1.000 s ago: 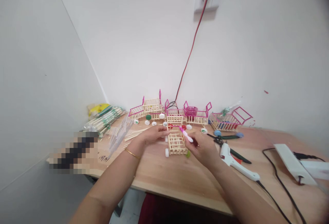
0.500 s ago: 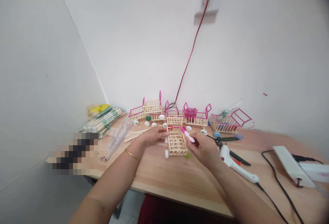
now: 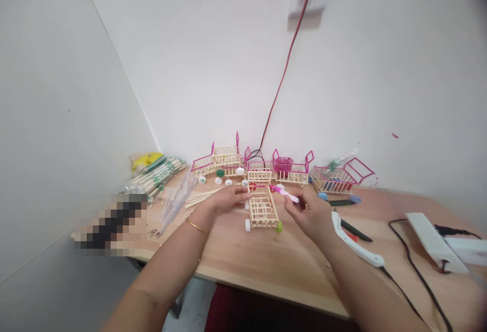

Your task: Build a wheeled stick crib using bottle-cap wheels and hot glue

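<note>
A small cart of pale wooden sticks (image 3: 262,211) stands on the table in front of me, with white wheels on its left and a green one at its front right. My left hand (image 3: 233,199) has its fingers at the cart's upper left side, closed on its frame. In my right hand (image 3: 306,211) is a pink-and-white brush (image 3: 286,194), its pink tip at the cart's upper right corner. A pink stripe lies along the cart's far bar. Behind it stand several similar carts with pink edges, one holding a pink cup (image 3: 283,164).
Bundled sticks (image 3: 162,177) and clear plastic strips (image 3: 178,197) lie at the left. At the right are a white glue gun (image 3: 355,244), dark-handled pliers (image 3: 355,230), a power strip (image 3: 436,243) and cables. A red-black wire hangs down the wall.
My right hand has moved right and slightly up with the brush, which now lies flatter. My left hand stays at the cart's left side.
</note>
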The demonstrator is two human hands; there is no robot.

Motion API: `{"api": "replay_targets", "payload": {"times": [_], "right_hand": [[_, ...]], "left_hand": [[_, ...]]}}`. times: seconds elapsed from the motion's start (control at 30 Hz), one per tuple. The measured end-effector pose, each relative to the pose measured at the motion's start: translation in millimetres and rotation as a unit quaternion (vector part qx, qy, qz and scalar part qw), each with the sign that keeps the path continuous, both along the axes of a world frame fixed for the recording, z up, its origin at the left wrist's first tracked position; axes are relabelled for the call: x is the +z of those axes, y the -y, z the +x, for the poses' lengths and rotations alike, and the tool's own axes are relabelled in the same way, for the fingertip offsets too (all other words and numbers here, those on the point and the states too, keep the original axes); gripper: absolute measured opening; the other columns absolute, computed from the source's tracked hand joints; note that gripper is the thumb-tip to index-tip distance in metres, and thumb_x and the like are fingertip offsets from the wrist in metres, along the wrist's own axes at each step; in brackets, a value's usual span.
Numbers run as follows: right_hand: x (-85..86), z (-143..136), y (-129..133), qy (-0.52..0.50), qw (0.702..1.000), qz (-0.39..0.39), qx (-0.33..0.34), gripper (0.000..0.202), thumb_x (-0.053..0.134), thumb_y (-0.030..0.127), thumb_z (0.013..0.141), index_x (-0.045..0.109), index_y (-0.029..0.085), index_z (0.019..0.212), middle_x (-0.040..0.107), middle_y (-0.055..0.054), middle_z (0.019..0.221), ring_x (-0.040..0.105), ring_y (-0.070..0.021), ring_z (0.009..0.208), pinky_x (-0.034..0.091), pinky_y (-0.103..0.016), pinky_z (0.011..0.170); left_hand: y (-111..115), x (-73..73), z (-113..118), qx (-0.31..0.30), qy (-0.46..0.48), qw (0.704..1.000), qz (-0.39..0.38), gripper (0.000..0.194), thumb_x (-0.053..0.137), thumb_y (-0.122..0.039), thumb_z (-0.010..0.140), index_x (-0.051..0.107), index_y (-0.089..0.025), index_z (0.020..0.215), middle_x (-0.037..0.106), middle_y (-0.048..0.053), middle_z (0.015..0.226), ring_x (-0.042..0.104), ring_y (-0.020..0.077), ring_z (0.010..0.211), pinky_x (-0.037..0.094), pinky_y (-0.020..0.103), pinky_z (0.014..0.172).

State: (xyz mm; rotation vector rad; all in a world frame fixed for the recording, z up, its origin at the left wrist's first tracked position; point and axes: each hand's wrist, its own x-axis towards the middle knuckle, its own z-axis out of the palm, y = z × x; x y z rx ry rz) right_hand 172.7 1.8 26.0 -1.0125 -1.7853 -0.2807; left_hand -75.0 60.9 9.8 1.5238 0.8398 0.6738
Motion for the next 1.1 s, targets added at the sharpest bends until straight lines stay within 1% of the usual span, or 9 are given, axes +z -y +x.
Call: {"api": "replay_targets", "payload": {"times": [0.13, 0.27, 0.47, 0.57, 0.7, 0.8, 0.9, 1.1], "right_hand": [[1.8, -2.3, 1.4, -0.017, 1.000, -0.014, 0.007, 0.011, 0.060, 0.029, 0.083, 0.058, 0.021, 0.076, 0.049, 0.006, 0.054, 0.047, -0.0106, 0.047, 0.037, -0.023, 0.050], [2.6, -3.9, 0.4, -0.025, 1.000, -0.010, 0.011, 0.012, 0.059, 0.029, 0.083, 0.058, 0.021, 0.074, 0.050, 0.006, 0.053, 0.047, -0.0105, 0.047, 0.036, -0.023, 0.049], [7.8, 2.3, 0.4, -0.061, 0.998, -0.025, -0.008, 0.013, 0.060, 0.029, 0.081, 0.058, 0.020, 0.073, 0.053, 0.004, 0.056, 0.049, -0.0105, 0.047, 0.037, -0.023, 0.048], [9.1, 2.6, 1.1, -0.070, 0.997, -0.037, 0.000, 0.013, 0.060, 0.030, 0.081, 0.058, 0.020, 0.073, 0.054, 0.003, 0.057, 0.049, -0.0109, 0.048, 0.037, -0.023, 0.048], [7.8, 1.6, -0.3, -0.069, 0.996, -0.059, 0.017, 0.012, 0.059, 0.030, 0.082, 0.057, 0.021, 0.074, 0.054, 0.004, 0.057, 0.050, -0.0115, 0.049, 0.038, -0.023, 0.047], [6.4, 3.0, -1.8, -0.078, 0.995, -0.055, 0.011, 0.012, 0.059, 0.029, 0.082, 0.058, 0.020, 0.074, 0.056, 0.003, 0.060, 0.051, -0.0111, 0.050, 0.039, -0.023, 0.049], [5.8, 4.1, -2.0, -0.078, 0.996, -0.049, 0.009, 0.012, 0.060, 0.029, 0.081, 0.058, 0.020, 0.074, 0.056, 0.003, 0.059, 0.050, -0.0110, 0.049, 0.039, -0.023, 0.049], [5.2, 1.2, -1.4, -0.064, 0.995, -0.067, 0.027, 0.012, 0.058, 0.030, 0.083, 0.057, 0.021, 0.075, 0.052, 0.004, 0.057, 0.048, -0.0114, 0.049, 0.037, -0.023, 0.048]], "left_hand": [[-0.2, 0.4, 1.1, -0.006, -0.004, 1.000, 0.009, 0.052, 0.068, -0.053, 0.074, 0.063, -0.016, 0.111, 0.064, 0.008, 0.113, 0.058, 0.0197, 0.102, 0.042, 0.033, 0.090], [-1.2, 0.7, 1.5, -0.003, -0.008, 1.000, 0.012, 0.052, 0.068, -0.055, 0.073, 0.064, -0.015, 0.108, 0.063, 0.008, 0.109, 0.057, 0.0195, 0.101, 0.043, 0.032, 0.088], [-0.7, 2.3, 0.7, -0.003, -0.013, 1.000, 0.012, 0.050, 0.069, -0.054, 0.073, 0.065, -0.015, 0.104, 0.064, 0.008, 0.103, 0.056, 0.0197, 0.099, 0.043, 0.032, 0.087], [-0.5, 2.8, 0.9, -0.001, -0.015, 1.000, 0.014, 0.049, 0.069, -0.054, 0.073, 0.066, -0.015, 0.103, 0.064, 0.007, 0.101, 0.056, 0.0197, 0.098, 0.044, 0.033, 0.087], [-0.8, 2.7, 1.2, 0.001, -0.019, 1.000, 0.015, 0.049, 0.069, -0.055, 0.072, 0.066, -0.015, 0.100, 0.063, 0.006, 0.098, 0.055, 0.0196, 0.097, 0.044, 0.033, 0.086], [-0.8, 2.6, 1.1, 0.002, -0.022, 1.000, 0.015, 0.048, 0.068, -0.056, 0.072, 0.066, -0.015, 0.097, 0.063, 0.006, 0.095, 0.055, 0.0197, 0.096, 0.044, 0.033, 0.086], [-0.8, 2.5, 1.0, 0.001, -0.020, 1.000, 0.016, 0.048, 0.068, -0.055, 0.072, 0.066, -0.015, 0.098, 0.063, 0.006, 0.095, 0.055, 0.0194, 0.095, 0.044, 0.033, 0.086], [-0.7, 2.3, 1.8, 0.002, -0.016, 1.000, 0.017, 0.049, 0.068, -0.055, 0.073, 0.065, -0.014, 0.101, 0.063, 0.006, 0.097, 0.055, 0.0191, 0.094, 0.044, 0.032, 0.085]]}}
